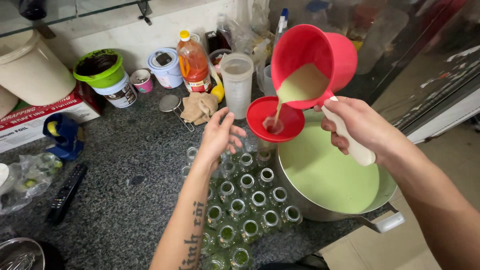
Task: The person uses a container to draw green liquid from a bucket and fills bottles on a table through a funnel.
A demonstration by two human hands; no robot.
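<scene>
My right hand [361, 126] grips the white handle of a red ladle pot [320, 55], tilted so pale green liquid streams into a red funnel [290, 120]. The funnel sits over one of several small glass bottles [250, 195] standing in rows on the dark granite counter [115, 200]. Some of the near bottles hold green liquid. My left hand [219, 135] hovers with spread fingers above the bottles, just left of the funnel, holding nothing. A big steel pot [325, 215] of the same green liquid stands at the right, under my right hand.
Behind stand a clear measuring jug [236, 82], an orange sauce bottle [193, 62], a small strainer [171, 104], a crumpled cloth [201, 106], tubs and a green-rimmed container [100, 67]. A remote [66, 192], a blue tool [64, 135], a foil box and a plastic bag lie left.
</scene>
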